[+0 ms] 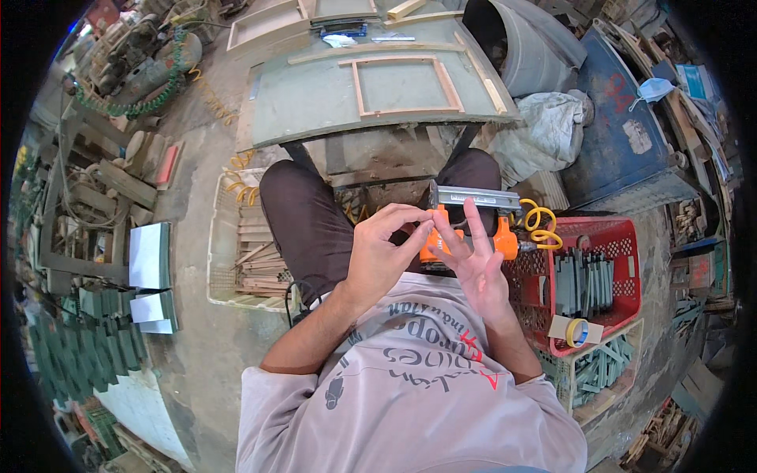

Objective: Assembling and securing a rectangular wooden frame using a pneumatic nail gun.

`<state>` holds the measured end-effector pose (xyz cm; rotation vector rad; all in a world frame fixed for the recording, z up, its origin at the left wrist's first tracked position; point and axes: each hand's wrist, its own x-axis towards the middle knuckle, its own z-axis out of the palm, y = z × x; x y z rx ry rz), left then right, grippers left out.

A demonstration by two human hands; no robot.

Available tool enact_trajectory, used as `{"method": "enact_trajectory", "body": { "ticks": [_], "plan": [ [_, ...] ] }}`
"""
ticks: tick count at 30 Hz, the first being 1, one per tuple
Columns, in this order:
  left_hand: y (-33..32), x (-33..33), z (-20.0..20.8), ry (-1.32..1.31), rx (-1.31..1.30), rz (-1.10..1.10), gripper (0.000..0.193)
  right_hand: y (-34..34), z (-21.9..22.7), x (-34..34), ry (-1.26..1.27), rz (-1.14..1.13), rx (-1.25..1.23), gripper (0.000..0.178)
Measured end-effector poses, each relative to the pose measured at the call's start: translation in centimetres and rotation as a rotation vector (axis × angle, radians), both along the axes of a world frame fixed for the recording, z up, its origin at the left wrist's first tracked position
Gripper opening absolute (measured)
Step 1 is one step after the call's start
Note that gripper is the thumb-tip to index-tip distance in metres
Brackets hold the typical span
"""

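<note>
My left hand (385,246) is raised over my lap, its thumb and index finger closed in a pinch. Anything held in that pinch is too small to make out. Close against those fingertips is my right hand (482,276), palm up, with its fingers stretched out and spread. Behind the right hand, an orange and grey air nail gun (505,239) lies across my thigh, with a coiled yellow air hose (544,229) running from its right end. My right hand hides part of the gun's body.
Ahead stands a work table (307,94) bearing a rectangular wooden frame (356,88) and loose strips. A pale crate (217,260) of wood strips is at my left. To my right, a red crate (631,276) holds grey-green pieces; a yellow tape roll (577,333) rests at its near edge.
</note>
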<state>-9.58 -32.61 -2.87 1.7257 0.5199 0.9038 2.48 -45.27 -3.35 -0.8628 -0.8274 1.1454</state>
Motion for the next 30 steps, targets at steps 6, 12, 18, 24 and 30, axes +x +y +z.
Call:
{"method": "enact_trajectory", "body": {
  "ticks": [6,12,18,24,30],
  "plan": [
    [0.2,-0.3,0.2,0.053,0.027,0.024,0.011,-0.1,0.6,-0.5,-0.458,-0.052,0.023,0.097],
    [0.5,0.0,0.1,0.078,0.026,0.004,0.008,-0.1,0.6,-0.4,-0.541,-0.058,0.015,0.095],
    [1.7,-0.1,-0.9,0.024,-0.082,0.056,0.006,-0.2,0.4,0.1,-0.232,-0.043,-0.005,0.094],
    [1.4,-0.7,-1.0,0.105,-0.229,-0.183,0.024,-0.2,0.3,0.4,0.141,0.035,0.022,0.091],
    [-0.1,-0.1,-1.3,-0.051,-0.334,-0.215,0.012,0.0,0.1,0.0,0.096,-0.011,0.028,0.089]
  ]
}}
